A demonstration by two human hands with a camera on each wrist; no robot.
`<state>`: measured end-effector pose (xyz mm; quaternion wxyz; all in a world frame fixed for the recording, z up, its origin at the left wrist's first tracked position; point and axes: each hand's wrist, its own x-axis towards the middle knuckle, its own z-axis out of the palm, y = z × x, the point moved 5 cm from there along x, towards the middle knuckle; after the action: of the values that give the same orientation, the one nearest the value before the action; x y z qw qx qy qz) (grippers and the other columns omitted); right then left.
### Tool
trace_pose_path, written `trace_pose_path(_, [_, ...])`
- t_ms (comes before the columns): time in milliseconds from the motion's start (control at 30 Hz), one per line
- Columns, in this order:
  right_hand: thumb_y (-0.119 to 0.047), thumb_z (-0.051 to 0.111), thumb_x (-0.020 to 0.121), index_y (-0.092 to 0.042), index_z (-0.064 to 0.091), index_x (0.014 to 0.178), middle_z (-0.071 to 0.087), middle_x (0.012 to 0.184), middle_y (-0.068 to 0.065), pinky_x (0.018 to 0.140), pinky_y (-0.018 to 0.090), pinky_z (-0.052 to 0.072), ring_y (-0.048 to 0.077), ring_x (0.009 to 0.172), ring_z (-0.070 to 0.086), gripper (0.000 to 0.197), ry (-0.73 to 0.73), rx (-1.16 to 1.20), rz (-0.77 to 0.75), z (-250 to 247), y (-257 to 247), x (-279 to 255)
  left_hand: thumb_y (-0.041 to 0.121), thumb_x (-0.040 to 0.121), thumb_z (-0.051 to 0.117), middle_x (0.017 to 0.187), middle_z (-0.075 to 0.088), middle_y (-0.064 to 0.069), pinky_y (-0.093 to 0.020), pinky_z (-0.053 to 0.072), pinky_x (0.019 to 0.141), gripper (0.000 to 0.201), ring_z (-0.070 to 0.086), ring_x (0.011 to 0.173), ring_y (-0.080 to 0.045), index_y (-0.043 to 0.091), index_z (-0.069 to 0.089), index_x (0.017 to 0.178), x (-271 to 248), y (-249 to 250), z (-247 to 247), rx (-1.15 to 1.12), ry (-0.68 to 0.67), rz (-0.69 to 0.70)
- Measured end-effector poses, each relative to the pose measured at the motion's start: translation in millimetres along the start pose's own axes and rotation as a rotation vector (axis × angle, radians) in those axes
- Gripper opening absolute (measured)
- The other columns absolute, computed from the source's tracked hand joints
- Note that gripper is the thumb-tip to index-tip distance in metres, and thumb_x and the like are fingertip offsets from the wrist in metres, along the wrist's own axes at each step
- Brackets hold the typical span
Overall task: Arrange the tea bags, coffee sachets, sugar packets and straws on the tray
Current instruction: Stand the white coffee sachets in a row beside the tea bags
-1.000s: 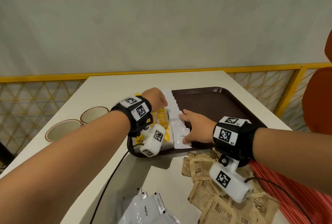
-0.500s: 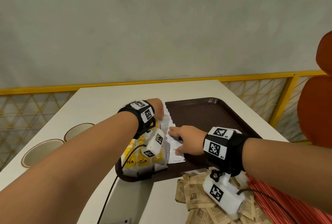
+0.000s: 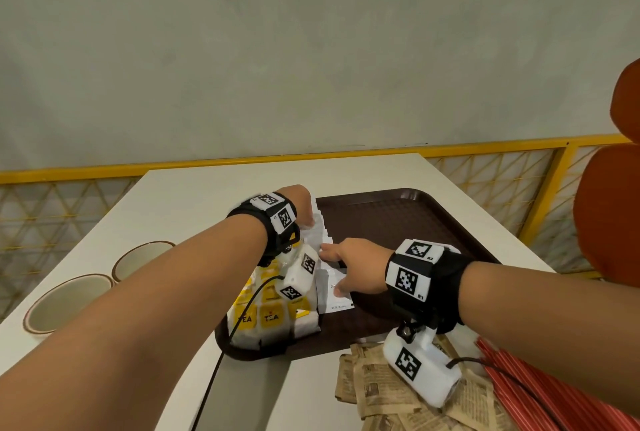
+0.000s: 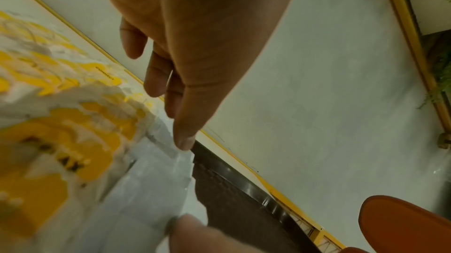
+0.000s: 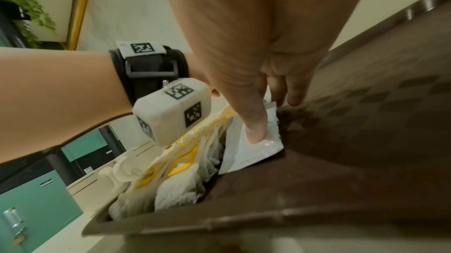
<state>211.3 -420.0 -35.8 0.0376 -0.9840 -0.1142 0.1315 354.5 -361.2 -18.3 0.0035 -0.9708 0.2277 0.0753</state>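
Observation:
A brown tray (image 3: 398, 219) lies on the white table. Yellow-labelled tea bags (image 3: 270, 318) fill its left side. Beside them runs a row of white coffee sachets (image 3: 334, 294). My left hand (image 3: 308, 219) stands at the row's far end, its straight fingers (image 4: 156, 83) and thumb touching the sachets' edges (image 4: 171, 160). My right hand (image 3: 332, 268) lies over the near sachets, thumb pressed on the top sachet (image 5: 258, 149), fingers (image 5: 292, 95) down on the tray side. Brown sugar packets (image 3: 377, 385) and red straws (image 3: 519, 392) lie on the table near the tray's front right.
Two cream bowls (image 3: 65, 302) (image 3: 142, 257) stand at the table's left edge. An orange chair (image 3: 609, 216) is on the right and a yellow railing (image 3: 485, 146) runs behind the table. The tray's right half (image 3: 415, 233) is bare.
The head view has tilted up, so the loose sachets at the near edge have dropped out of sight. Both hands stay on the sachet row; the right hand has slid slightly farther along it.

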Motion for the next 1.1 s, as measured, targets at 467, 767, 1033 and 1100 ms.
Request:
trace_pose_path(467, [-0.021, 0.068, 0.086, 0.003, 0.047, 0.132, 0.034, 0.152, 0.011, 0.104, 0.042, 0.037, 0.030, 0.130, 0.043, 0.056, 0.011, 0.036, 0.012, -2.0, 5.4, 4.0, 0.021, 0.090, 0.061, 0.116, 0.066, -0.009, -0.032, 0.051, 0.092, 0.027, 0.062, 0.107, -0.025, 0.006, 0.068, 0.112, -3.7, -23.0, -14.9, -0.136, 0.058, -0.074])
trace_pose_path(767, [-0.017, 0.072, 0.082, 0.010, 0.049, 0.122, 0.045, 0.140, 0.022, 0.101, 0.049, 0.038, 0.038, 0.125, 0.046, 0.053, 0.024, 0.191, 0.046, -3.5, 9.4, 0.9, 0.021, 0.085, 0.068, 0.109, 0.069, -0.006, -0.033, 0.050, 0.094, 0.026, 0.062, 0.103, -0.022, 0.007, 0.072, 0.106, -23.7, -26.9, -7.4, -0.264, 0.026, 0.003])
trace_pose_path(1033, [-0.009, 0.075, 0.080, -0.015, 0.037, 0.146, 0.045, 0.147, 0.003, 0.106, 0.032, 0.041, 0.019, 0.127, 0.052, 0.076, 0.156, 0.607, 0.144, -3.6, 25.4, -13.4, 0.021, 0.084, 0.069, 0.106, 0.070, -0.006, -0.032, 0.051, 0.091, 0.023, 0.064, 0.100, -0.021, 0.007, 0.073, 0.102, -37.6, -16.1, -6.6, -0.272, 0.006, 0.039])
trace_pose_path(1100, [-0.006, 0.076, 0.078, -0.011, 0.046, 0.140, 0.053, 0.139, 0.007, 0.101, 0.035, 0.047, 0.021, 0.119, 0.057, 0.070, 0.200, 0.709, 0.212, -1.0, 31.5, -19.0, 0.023, 0.085, 0.069, 0.107, 0.070, -0.007, -0.032, 0.051, 0.091, 0.025, 0.064, 0.101, -0.022, 0.007, 0.073, 0.103, -40.9, -11.7, -6.9, -0.242, 0.013, 0.044])
